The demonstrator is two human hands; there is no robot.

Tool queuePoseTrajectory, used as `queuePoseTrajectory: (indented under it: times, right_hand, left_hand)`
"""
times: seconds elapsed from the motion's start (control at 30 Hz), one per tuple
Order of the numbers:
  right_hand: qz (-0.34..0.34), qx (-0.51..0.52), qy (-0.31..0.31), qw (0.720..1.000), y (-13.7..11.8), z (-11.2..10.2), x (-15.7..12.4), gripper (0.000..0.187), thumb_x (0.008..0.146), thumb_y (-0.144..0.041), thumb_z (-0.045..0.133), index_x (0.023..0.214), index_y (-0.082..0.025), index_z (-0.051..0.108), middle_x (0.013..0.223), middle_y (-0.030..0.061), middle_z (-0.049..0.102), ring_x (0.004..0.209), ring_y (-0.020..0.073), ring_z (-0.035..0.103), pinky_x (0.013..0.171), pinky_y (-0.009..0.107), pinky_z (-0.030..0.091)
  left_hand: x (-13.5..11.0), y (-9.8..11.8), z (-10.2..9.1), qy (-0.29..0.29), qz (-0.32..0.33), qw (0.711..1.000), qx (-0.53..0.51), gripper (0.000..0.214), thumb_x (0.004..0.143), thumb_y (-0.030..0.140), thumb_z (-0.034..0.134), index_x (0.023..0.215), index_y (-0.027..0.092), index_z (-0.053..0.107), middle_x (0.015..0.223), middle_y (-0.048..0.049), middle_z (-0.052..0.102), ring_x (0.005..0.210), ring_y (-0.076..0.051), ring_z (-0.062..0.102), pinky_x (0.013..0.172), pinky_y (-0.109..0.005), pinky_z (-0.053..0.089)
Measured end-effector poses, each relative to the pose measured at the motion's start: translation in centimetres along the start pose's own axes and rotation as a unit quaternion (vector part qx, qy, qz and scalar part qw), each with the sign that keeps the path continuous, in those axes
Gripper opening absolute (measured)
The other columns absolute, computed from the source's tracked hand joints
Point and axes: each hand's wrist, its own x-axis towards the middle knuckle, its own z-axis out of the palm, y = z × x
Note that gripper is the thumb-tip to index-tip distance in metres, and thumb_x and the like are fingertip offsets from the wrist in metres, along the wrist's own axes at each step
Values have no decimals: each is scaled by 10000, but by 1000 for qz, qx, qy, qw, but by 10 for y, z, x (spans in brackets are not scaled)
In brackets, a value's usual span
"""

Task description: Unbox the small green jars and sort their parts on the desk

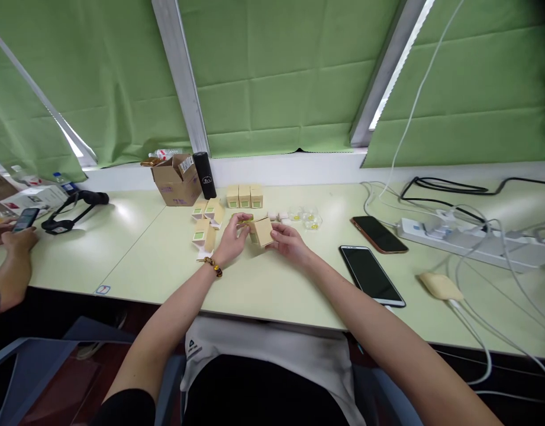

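Note:
A small tan cardboard box (262,231) is held tilted above the table between my two hands. My right hand (290,241) pinches it at its right side, thumb and fingers closed. My left hand (233,238), with a beaded bracelet at the wrist, grips its left side; a bit of yellow-green shows at those fingertips, too small to name. To the left stand several similar small boxes (204,235) with green labels, some with flaps open. Behind, three small boxes (244,196) stand in a row. Beyond my right hand lie several clear round pieces with yellow centres (313,222).
Two phones (373,273) lie to the right, near a white power strip (471,239) and tangled cables. A larger open carton (178,184) and a black cylinder (204,176) stand at the back. At far left, another person's hands hold a phone (26,219) near a black headset (74,212).

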Motion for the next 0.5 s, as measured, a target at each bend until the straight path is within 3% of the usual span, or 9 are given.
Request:
queuePoseTrajectory:
  times: [0.1,0.23,0.33,0.5]
  right_hand:
    - [-44,-99,58,992,3,-2,2,590,706,-526,875,1168,-193,723,1136,111,758,993,251,699,884,432,610]
    - [-76,-253,127,956,8,-1,2,592,734,-477,834,1235,-189,704,1255,128,722,1041,248,653,959,463,588]
    - [-90,-316,137,934,8,2,-1,528,749,-436,797,1203,-186,695,1259,133,706,1018,245,644,894,434,598]
    - [-100,-400,131,902,6,5,-5,468,721,-429,805,1104,-203,659,1073,80,720,851,207,630,737,356,558]
  left_hand:
    - [-4,3,-4,62,-3,991,119,166,933,210,581,1095,226,548,1183,-99,663,1112,-219,641,937,-362,555]
    - [-10,5,-6,7,-43,978,206,67,888,173,558,919,229,577,926,-38,698,863,-199,661,754,-330,529]
    - [-12,6,-2,-33,-53,963,263,63,876,185,579,873,229,624,852,-29,717,796,-208,664,761,-350,524]
    - [-12,8,1,-47,-85,950,295,96,911,279,612,874,226,682,889,-44,770,741,-219,678,761,-372,524]
